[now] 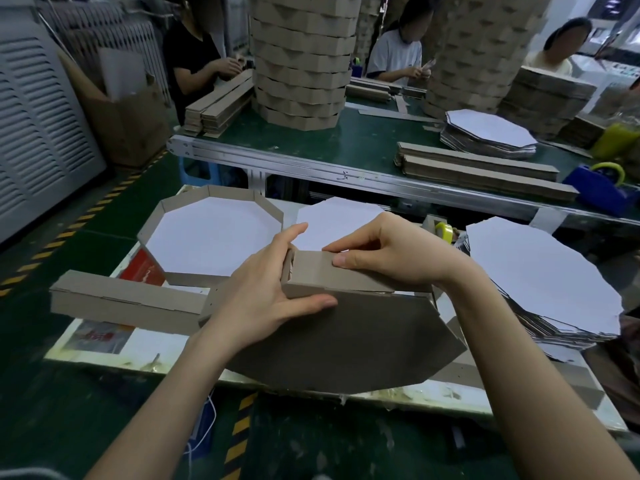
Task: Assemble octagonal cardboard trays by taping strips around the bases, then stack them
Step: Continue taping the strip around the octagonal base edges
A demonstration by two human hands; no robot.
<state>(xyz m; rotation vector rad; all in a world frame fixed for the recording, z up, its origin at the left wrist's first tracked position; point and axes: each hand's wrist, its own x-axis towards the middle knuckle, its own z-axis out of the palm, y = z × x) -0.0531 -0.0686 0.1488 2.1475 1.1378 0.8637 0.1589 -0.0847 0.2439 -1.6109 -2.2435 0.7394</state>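
An octagonal cardboard base (349, 344) is tilted up toward me, brown underside showing, on the white work board (104, 355). A brown cardboard strip (322, 275) runs along its top edge. My left hand (263, 292) grips the strip's left corner, thumb below and fingers behind. My right hand (391, 251) pinches the strip's top edge from above. A finished tray (207, 230) with a white floor lies behind to the left. A stack of white octagonal bases (540, 278) sits at the right.
Folded strips (128, 299) lie at the left of the board. A yellow tape roll (445, 232) stands behind my right hand. Across the conveyor table (346, 143) stand tall tray stacks (301, 57), more bases, strips, a blue tape dispenser (599, 188), and three seated people.
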